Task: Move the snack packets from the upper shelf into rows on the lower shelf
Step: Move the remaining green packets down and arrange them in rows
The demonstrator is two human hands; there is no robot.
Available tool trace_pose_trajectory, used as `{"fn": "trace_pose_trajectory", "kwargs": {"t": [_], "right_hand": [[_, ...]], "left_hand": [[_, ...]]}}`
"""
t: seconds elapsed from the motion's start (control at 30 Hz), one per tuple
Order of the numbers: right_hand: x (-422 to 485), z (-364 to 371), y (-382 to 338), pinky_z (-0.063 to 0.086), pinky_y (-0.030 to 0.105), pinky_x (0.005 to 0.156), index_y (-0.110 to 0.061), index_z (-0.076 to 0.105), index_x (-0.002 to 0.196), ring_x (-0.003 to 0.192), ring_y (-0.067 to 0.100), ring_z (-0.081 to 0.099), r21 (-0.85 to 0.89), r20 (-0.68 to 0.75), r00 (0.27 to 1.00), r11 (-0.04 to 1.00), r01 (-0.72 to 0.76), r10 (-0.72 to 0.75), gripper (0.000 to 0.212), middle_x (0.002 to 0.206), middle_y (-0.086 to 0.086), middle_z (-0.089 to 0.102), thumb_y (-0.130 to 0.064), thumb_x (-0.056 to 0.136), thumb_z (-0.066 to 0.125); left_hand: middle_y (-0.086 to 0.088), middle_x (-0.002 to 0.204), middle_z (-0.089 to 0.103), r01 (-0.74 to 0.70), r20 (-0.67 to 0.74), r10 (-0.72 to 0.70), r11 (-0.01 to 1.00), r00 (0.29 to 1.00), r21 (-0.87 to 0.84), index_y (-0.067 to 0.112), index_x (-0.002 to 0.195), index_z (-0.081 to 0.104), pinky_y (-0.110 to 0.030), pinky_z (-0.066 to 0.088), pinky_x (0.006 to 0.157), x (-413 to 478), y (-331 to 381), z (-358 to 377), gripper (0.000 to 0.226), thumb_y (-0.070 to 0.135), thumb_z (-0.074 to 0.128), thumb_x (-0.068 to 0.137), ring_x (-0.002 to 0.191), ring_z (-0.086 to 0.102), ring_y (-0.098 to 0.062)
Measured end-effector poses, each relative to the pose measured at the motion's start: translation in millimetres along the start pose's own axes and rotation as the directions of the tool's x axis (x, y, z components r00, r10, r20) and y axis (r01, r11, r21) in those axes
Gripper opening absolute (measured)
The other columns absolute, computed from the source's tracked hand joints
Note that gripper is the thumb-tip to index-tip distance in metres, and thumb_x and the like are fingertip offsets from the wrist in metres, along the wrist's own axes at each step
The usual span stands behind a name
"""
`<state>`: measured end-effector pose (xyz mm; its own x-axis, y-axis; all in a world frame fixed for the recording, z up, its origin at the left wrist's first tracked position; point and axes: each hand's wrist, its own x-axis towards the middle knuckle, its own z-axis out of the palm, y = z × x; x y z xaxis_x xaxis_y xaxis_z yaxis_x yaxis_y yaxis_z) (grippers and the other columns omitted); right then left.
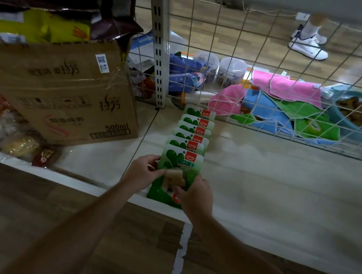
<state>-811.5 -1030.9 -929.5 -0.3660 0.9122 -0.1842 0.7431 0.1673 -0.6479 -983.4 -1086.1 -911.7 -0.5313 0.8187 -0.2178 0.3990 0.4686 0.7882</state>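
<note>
Pinching the front snack packet (pixel 178 165), left grip (pixel 143 172) and right grip (pixel 194 196) clamp its edges.

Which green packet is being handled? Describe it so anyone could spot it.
Right of the cardboard box, a row of green packets runs from the wire mesh to the front edge of the shelf. It's the nearest packet, at the front end. Unlike the others, both the left hand and right hand grip it.
</note>
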Motion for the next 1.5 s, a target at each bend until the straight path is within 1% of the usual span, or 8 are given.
{"fn": "trace_pose_trajectory", "kwargs": {"t": [0.4,0.47,0.57,0.83,1.07,1.27,1.4,1.5], "right_hand": [[3.3,-11.3,0.5,0.058,0.027,0.083,-0.014,0.053,0.122,0.095,0.012,0.058,0.031,0.079,0.997,0.999,-0.020,0.018,0.049,0.111,0.002,0.056,-0.041,0.087,0.073],[1.5,-19.2,0.1,0.058,0.025,0.079,-0.014,0.054,0.121,0.092,0.011,0.059,0.047,0.085,0.996,0.999,-0.018,0.014,0.050,0.111,0.002,0.056,-0.045,0.086,0.072],[-1.4,-38.4,-0.6,0.059,0.027,0.076,-0.014,0.053,0.117,0.092,0.013,0.059,0.041,0.079,0.997,0.999,-0.018,0.015,0.051,0.110,0.003,0.055,-0.050,0.086,0.070],[-16.4,-109.9,-11.3,0.043,0.041,0.105,-0.019,0.029,0.153,0.134,0.025,0.042,-0.148,0.041,0.994,0.984,0.103,-0.098,0.079,0.146,0.008,0.045,-0.056,0.091,0.061],[-47.4,-172.3,-27.3,0.038,0.045,0.112,-0.019,0.044,0.146,0.134,0.028,0.042,-0.326,-0.037,0.959,0.910,0.255,-0.282,0.067,0.144,0.008,0.052,-0.062,0.095,0.046],[-78.3,-223.6,-33.7,0.020,0.050,0.122,-0.026,0.039,0.151,0.143,0.029,0.035,-0.389,-0.034,0.929,0.862,0.327,-0.368,0.083,0.148,0.005,0.049,-0.074,0.087,0.019],[-97.5,-254.1,-39.5,0.014,0.049,0.124,-0.028,0.034,0.154,0.147,0.026,0.028,-0.393,-0.036,0.926,0.857,0.333,-0.376,0.073,0.154,0.004,0.042,-0.070,0.095,0.029],[-117.7,-278.5,-47.7,0.018,0.049,0.123,-0.028,0.038,0.152,0.145,0.026,0.032,-0.395,-0.069,0.921,0.858,0.329,-0.384,0.080,0.151,0.003,0.046,-0.075,0.089,0.023]], "left_hand": [[0.003,0.113,0.071,0.005,0.024,-0.006,1.000,1.000,0.009,0.019,0.133,0.062,-0.026,0.058,0.080,-0.1,-0.1,0.0,0.047,0.025,0.074,0.088,0.097,0.067,-0.011],[0.004,0.113,0.067,0.010,0.007,-0.010,1.000,1.000,0.017,0.020,0.136,0.058,-0.022,0.054,0.073,-1.7,4.3,-0.4,0.050,0.027,0.073,0.089,0.095,0.064,-0.010],[0.005,0.115,0.059,0.010,-0.067,-0.007,0.999,0.998,0.052,0.023,0.139,0.053,-0.027,0.051,0.077,-8.1,13.2,-4.2,0.055,0.036,0.071,0.089,0.097,0.059,-0.010],[0.000,0.135,0.055,-0.127,-0.105,0.143,0.981,0.984,0.150,0.023,0.142,0.050,-0.031,0.046,0.095,-45.9,65.8,-16.7,0.056,0.040,0.067,0.092,0.116,0.052,-0.012],[0.004,0.145,0.049,-0.223,-0.087,0.259,0.929,0.962,0.297,0.029,0.142,0.050,-0.038,0.042,0.106,-92.8,125.9,-13.3,0.053,0.052,0.055,0.095,0.129,0.046,-0.016],[0.008,0.156,0.037,-0.280,-0.074,0.359,0.825,0.930,0.491,0.037,0.148,0.041,-0.045,0.030,0.115,-128.5,173.4,-13.2,0.057,0.061,0.042,0.096,0.143,0.030,-0.019],[0.008,0.155,0.036,-0.285,-0.093,0.388,0.800,0.917,0.527,0.037,0.149,0.038,-0.043,0.027,0.115,-153.6,203.1,-20.2,0.058,0.061,0.041,0.097,0.145,0.027,-0.019],[0.008,0.156,0.035,-0.288,-0.100,0.403,0.786,0.910,0.548,0.037,0.151,0.035,-0.046,0.025,0.116,-175.7,229.6,-28.8,0.059,0.062,0.039,0.098,0.145,0.026,-0.018]]}}
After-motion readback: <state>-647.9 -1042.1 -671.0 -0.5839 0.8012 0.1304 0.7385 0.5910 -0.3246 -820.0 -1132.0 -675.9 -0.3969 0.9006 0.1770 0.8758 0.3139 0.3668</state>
